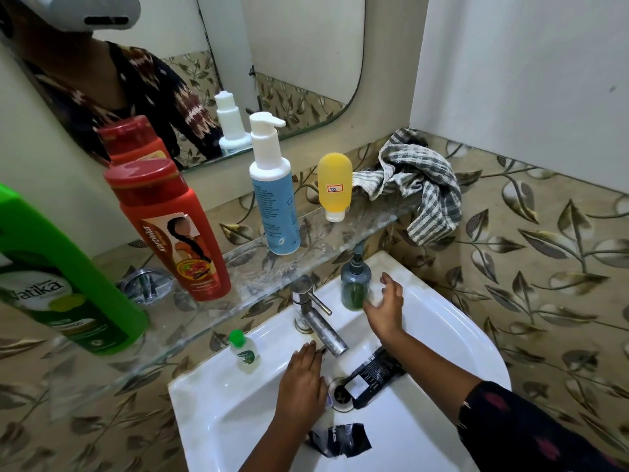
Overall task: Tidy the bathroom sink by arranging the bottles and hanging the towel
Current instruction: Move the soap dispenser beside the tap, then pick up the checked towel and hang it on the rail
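Observation:
On the glass shelf [340, 233] stand a green shampoo bottle [58, 281], a red shampoo bottle [173, 229], a blue pump bottle [274, 189] and a yellow bottle [334, 185] on its cap. A striped towel [418, 185] lies crumpled at the shelf's right end. A grey pump dispenser [355, 284] stands on the sink rim, and my right hand [386, 308] hovers open just beside it. My left hand [303, 379] is flat over the basin near the drain, fingers apart. A small green-capped bottle [243, 350] stands on the sink's left rim. A black tube [374, 373] lies in the basin.
The white sink [459, 335] has a steel tap [316, 321] in the middle of its back. A torn black sachet [340, 439] lies at the basin's front. A mirror [279, 63] hangs above the shelf. Leaf-patterned tiles cover the wall.

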The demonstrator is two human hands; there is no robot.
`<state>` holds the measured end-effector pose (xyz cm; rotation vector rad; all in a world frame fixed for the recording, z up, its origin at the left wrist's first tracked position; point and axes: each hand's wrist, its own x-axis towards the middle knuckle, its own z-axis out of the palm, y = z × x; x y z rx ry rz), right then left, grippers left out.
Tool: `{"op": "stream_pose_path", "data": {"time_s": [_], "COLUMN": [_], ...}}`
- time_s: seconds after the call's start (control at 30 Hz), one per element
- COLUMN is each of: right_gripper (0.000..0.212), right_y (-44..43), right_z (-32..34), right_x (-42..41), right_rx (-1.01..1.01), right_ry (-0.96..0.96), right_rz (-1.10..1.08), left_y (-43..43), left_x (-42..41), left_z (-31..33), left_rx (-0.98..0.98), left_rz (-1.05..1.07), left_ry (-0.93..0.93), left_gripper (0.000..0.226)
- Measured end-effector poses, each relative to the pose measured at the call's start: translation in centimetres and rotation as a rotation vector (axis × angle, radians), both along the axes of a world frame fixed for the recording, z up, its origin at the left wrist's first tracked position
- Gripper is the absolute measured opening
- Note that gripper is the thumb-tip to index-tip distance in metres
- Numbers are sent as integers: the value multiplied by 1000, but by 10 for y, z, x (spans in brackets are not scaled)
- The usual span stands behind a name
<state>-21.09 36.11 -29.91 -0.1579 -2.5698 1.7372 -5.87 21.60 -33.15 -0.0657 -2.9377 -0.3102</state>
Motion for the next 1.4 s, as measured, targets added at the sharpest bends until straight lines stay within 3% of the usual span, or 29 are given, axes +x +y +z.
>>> {"op": "stream_pose_path", "data": {"time_s": [0.07,0.17,0.33,0.43,0.53,0.63,0.73,0.83,1.0,1.07,1.17,1.4], "right_gripper": [51,45,46,29,22,27,21,13,19,18,17,19], "right_y": [11,36,58,63,67,71,80,91,104,110,122,154], "right_z": [18,59,114,134,144,144,140,144,178,196,221,275], "right_x": [5,-1,-17,-24,-32,-31,-23,-9,18,25,37,62], "right_rx": [-346,-783,-1152,-1310,-1279,-1232,-1159,-1149,-1201,-1143,-1052,-976], "right_ry": [-13,-42,-215,-345,-412,-413,-355,-183,173,297,462,651], "right_rz": [-155,-249,-46,-135,-280,-335,-354,-364,-365,-374,-371,-228], "left_y": [-5,-6,14,38,66,89,113,133,155,165,178,209], "left_x": [3,13,35,30,14,-13,-51,-91,-141,-150,-153,-140], "left_z": [-5,-10,-5,0,29,71,122,164,187,197,214,246], "left_rx": [52,118,314,345,374,385,402,334,202,270,375,577], "left_rz": [1,-23,-257,-406,-537,-583,-483,-266,-67,-33,-59,-511], "left_ry": [44,173,1,-24,137,347,535,485,300,308,419,629], "left_gripper": [53,35,15,13,35,32,26,40,65,62,40,18]}}
